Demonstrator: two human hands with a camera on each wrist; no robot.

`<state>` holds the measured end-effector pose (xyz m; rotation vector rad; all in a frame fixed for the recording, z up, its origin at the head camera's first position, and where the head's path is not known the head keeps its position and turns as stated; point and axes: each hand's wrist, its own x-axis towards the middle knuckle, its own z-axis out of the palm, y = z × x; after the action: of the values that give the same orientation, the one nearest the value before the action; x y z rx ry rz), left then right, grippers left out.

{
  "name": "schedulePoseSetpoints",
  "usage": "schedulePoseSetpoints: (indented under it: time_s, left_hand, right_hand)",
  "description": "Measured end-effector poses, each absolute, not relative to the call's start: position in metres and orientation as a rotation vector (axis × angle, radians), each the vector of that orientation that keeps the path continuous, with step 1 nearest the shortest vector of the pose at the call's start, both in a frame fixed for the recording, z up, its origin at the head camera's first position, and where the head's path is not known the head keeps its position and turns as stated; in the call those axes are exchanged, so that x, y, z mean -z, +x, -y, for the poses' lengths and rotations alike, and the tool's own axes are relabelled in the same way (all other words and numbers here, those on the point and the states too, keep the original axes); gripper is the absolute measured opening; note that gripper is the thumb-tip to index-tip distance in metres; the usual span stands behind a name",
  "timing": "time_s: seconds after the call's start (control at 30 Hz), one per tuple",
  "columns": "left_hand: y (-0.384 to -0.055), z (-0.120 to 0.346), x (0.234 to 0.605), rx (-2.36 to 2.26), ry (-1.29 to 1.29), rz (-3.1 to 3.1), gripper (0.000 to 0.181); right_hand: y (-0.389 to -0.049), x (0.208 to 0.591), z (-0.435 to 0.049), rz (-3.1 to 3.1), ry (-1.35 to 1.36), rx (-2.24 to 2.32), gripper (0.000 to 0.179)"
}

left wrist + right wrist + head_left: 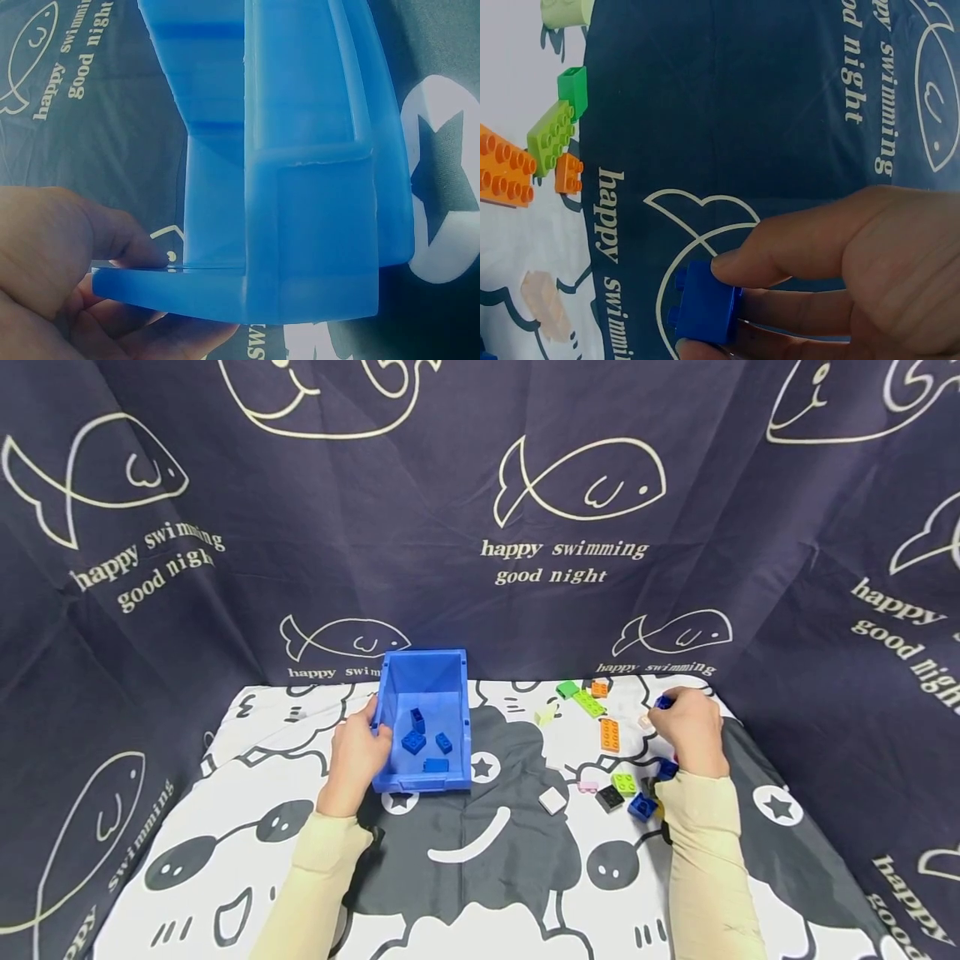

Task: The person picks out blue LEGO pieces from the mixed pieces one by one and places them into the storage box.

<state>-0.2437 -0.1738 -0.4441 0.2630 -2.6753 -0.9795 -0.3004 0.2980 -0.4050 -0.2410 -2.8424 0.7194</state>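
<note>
My left hand point(357, 752) grips the left side wall of a blue plastic bin point(427, 782), thumb over its edge. In the left wrist view the bin's wall point(322, 232) fills the middle, with my fingers point(112, 232) pinching its rim. Several blue bricks point(413, 742) lie inside the bin. Over at the right, my right hand point(692, 724) pinches a blue brick point(706, 304) between thumb and fingers, its studs facing left in the right wrist view. A pale pink brick point(645, 721) is close beside that hand. More blue bricks point(642, 807) lie nearer the forearm, partly hidden by the sleeve.
Loose bricks are spread on the patterned cloth: orange point(610, 735), lime point(588, 703), green point(567, 690), black point(610, 798), white point(552, 801) and pink point(587, 787). A dark fish-print curtain point(465, 602) hangs behind the table and along both sides.
</note>
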Motion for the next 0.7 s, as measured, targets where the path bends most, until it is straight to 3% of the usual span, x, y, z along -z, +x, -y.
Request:
schedulePoseSetpoints:
  time_s: [0.2,0.47,0.7]
  left_hand:
    - [-0.243,0.174,0.443,0.993,0.264,2.68,0.059]
    - [-0.243,0.173,0.444,0.993,0.266,2.678,0.06]
    - [-0.243,0.175,0.444,0.995,0.268,2.682,0.059]
  right_hand:
    - [-0.297,0.402,-0.293,2.808,-0.21,-0.707,0.046]
    - [-0.295,0.397,-0.284,2.726,-0.125,-0.672,0.031]
    - [-0.296,0.381,-0.263,2.728,-0.08,-0.672,0.046]
